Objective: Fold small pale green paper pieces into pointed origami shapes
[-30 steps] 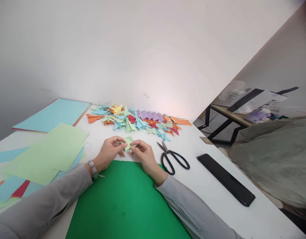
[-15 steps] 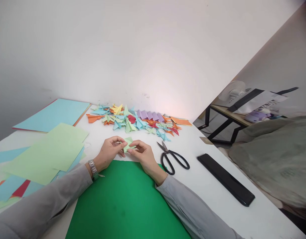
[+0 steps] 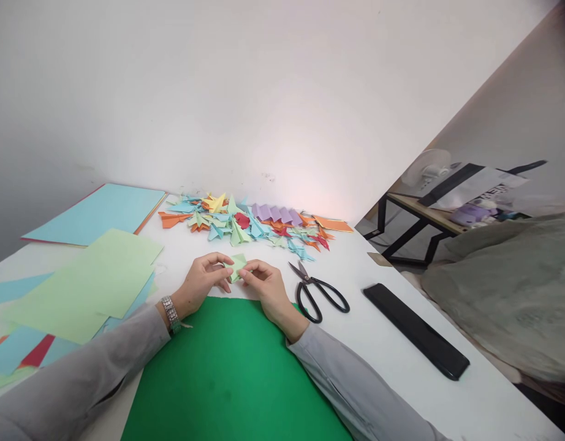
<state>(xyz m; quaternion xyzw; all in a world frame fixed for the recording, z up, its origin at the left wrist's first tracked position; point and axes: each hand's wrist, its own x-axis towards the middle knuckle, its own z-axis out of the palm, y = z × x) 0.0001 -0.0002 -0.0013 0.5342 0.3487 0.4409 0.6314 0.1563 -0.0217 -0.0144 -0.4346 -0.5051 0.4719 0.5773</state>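
A small folded light-green paper piece (image 3: pixel 238 264) is pinched between both my hands just beyond the far edge of a large green sheet (image 3: pixel 227 380). My left hand (image 3: pixel 203 283), with a metal watch at its wrist, grips the piece's left side with thumb and fingers closed. My right hand (image 3: pixel 266 288) pinches the right side with fingers curled. Both hands hover low over the white table (image 3: pixel 393 373).
A heap of folded coloured paper shapes (image 3: pixel 255 225) lies by the wall. Black scissors (image 3: pixel 317 293) lie right of my right hand, and a black flat case (image 3: pixel 415 331) farther right. Light-green sheets (image 3: pixel 94 282) and a blue paper stack (image 3: pixel 98 211) lie left.
The hands and the paper piece have stayed almost in place. Only the fingers have shifted slightly on the fold.
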